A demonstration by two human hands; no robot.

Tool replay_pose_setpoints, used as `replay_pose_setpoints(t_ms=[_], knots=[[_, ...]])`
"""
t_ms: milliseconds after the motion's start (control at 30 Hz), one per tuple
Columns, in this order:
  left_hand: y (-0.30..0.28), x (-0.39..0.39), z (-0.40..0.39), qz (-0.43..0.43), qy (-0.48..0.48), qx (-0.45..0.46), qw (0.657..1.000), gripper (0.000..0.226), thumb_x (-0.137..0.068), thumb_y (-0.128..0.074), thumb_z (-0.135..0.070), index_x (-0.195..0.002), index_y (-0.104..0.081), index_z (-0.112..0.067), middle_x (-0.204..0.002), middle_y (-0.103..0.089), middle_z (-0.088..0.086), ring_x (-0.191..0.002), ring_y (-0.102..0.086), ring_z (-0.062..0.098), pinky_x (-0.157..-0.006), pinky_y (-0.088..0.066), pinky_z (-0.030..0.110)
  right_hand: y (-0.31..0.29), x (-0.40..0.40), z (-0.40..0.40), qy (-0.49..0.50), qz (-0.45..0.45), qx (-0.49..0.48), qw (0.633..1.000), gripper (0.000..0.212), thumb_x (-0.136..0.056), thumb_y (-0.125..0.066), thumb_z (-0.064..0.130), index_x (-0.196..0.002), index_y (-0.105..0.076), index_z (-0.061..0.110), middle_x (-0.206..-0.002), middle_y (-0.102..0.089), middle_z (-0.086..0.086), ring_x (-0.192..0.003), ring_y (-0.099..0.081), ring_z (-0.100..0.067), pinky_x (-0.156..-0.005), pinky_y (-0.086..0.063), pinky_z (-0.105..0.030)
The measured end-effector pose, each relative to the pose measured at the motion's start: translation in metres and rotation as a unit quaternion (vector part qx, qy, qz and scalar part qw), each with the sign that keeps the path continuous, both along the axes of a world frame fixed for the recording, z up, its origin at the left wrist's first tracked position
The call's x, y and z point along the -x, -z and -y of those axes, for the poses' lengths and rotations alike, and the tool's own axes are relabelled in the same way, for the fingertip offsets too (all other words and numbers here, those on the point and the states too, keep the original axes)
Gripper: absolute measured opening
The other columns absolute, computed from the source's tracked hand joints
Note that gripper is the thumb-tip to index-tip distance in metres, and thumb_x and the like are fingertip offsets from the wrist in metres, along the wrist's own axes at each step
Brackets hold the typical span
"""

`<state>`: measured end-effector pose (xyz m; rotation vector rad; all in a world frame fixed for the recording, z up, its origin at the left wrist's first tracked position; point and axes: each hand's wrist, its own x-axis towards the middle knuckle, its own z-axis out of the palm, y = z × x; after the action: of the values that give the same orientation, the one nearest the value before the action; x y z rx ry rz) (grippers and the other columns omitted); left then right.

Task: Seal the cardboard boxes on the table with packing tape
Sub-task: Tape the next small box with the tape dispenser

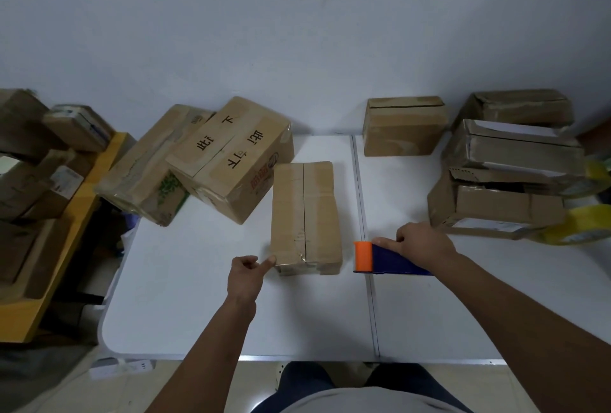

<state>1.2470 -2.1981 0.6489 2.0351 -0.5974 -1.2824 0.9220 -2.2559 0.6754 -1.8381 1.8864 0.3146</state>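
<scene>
Matt brown cardboard box (305, 214) under glossy tape, smooth white table (205, 297), seemingly plastic dispenser (383, 259).

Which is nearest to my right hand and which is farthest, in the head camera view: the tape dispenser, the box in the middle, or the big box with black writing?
From the right hand:
1. Tape dispenser: gripped in that hand, over the table.
2. Middle box: just left of the dispenser, with the left hand touching its near corner.
3. Box with black writing: farther left and back, tilted.
</scene>
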Motion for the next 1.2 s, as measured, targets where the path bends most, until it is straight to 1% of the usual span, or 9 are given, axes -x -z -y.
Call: replay_pose_setpoints(t_ms=[100,333,467,600,733,900,1000,1100,1200], knots=[[0.000,-0.001,0.000,0.000,0.008,-0.006,1.000,0.046,-0.085,-0.079,-0.028,-0.116,-0.052,-0.009,-0.097,-0.052,-0.001,-0.102,-0.051,0.022,-0.085,-0.037,0.032,0.002,-0.002,0.000,-0.004,-0.007,0.004,1.000,0.070,-0.080,-0.037,0.081,-0.062,-0.055,0.017,-0.065,-0.058,-0.003,-0.064,-0.059,-0.017,-0.057,-0.042,-0.025],[-0.002,-0.003,-0.003,0.022,0.040,-0.007,0.999,0.046,-0.085,-0.077,-0.034,-0.116,-0.052,-0.011,-0.108,-0.056,0.003,-0.104,-0.053,0.022,-0.085,-0.039,0.032,0.006,-0.005,0.000,0.004,-0.009,-0.004,1.000,0.073,-0.077,-0.037,0.084,-0.063,-0.057,0.015,-0.064,-0.057,-0.002,-0.063,-0.059,-0.017,-0.060,-0.046,-0.028],[0.001,-0.009,-0.004,0.004,0.070,-0.009,0.997,0.048,-0.085,-0.076,-0.039,-0.119,-0.054,-0.013,-0.113,-0.056,0.002,-0.111,-0.053,0.022,-0.095,-0.045,0.036,0.007,-0.005,0.000,0.004,-0.014,-0.006,1.000,0.074,-0.078,-0.036,0.084,-0.068,-0.060,0.015,-0.067,-0.057,-0.002,-0.065,-0.060,-0.016,-0.061,-0.047,-0.028],[0.002,-0.013,-0.005,0.035,0.107,0.001,0.994,0.034,-0.095,-0.062,-0.041,-0.116,-0.055,-0.016,-0.112,-0.061,0.000,-0.106,-0.057,0.018,-0.088,-0.040,0.032,0.004,-0.007,-0.001,-0.005,-0.027,0.019,0.999,0.075,-0.078,-0.034,0.084,-0.066,-0.058,0.014,-0.065,-0.056,-0.002,-0.062,-0.057,-0.016,-0.054,-0.041,-0.026],[0.004,-0.020,-0.002,0.033,0.092,-0.004,0.995,0.024,-0.105,-0.042,-0.026,-0.111,-0.061,-0.013,-0.113,-0.067,0.010,-0.092,-0.064,0.012,-0.090,-0.042,0.034,0.006,-0.008,-0.003,0.001,-0.032,0.013,0.999,0.077,-0.079,-0.035,0.084,-0.072,-0.062,0.012,-0.068,-0.056,-0.002,-0.065,-0.059,-0.017,-0.055,-0.041,-0.026],[0.008,-0.028,0.001,0.043,0.126,-0.015,0.991,0.032,-0.106,-0.036,-0.019,-0.110,-0.066,-0.010,-0.118,-0.062,0.008,-0.088,-0.067,0.009,-0.085,-0.040,0.031,0.005,-0.009,-0.004,0.003,-0.033,0.017,0.999,0.074,-0.080,-0.036,0.083,-0.071,-0.061,0.013,-0.069,-0.055,-0.002,-0.065,-0.057,-0.016,-0.055,-0.040,-0.026],[0.010,-0.029,0.008,0.096,0.163,-0.009,0.982,0.032,-0.106,-0.037,-0.019,-0.110,-0.068,-0.012,-0.123,-0.058,0.002,-0.084,-0.068,0.008,-0.072,-0.040,0.021,0.004,-0.009,-0.003,0.004,-0.030,0.017,0.999,0.074,-0.080,-0.035,0.083,-0.071,-0.061,0.014,-0.070,-0.057,-0.002,-0.066,-0.059,-0.017,-0.055,-0.040,-0.026],[0.013,-0.035,0.006,0.158,0.211,-0.014,0.965,0.034,-0.105,-0.037,-0.016,-0.127,-0.064,-0.020,-0.137,-0.055,0.003,-0.100,-0.069,0.019,-0.084,-0.047,0.029,0.001,-0.011,-0.004,-0.006,-0.042,0.024,0.999,0.073,-0.081,-0.035,0.083,-0.067,-0.056,0.015,-0.067,-0.055,-0.001,-0.061,-0.055,-0.015,-0.052,-0.037,-0.025],[0.020,-0.047,0.000,0.267,0.248,-0.016,0.931,0.042,-0.104,-0.040,-0.008,-0.144,-0.048,-0.012,-0.150,-0.046,0.011,-0.134,-0.047,0.028,-0.111,-0.035,0.034,0.001,-0.010,-0.005,-0.011,-0.046,0.027,0.999,0.071,-0.082,-0.035,0.082,-0.063,-0.052,0.016,-0.065,-0.054,-0.001,-0.058,-0.052,-0.013,-0.051,-0.036,-0.025]])
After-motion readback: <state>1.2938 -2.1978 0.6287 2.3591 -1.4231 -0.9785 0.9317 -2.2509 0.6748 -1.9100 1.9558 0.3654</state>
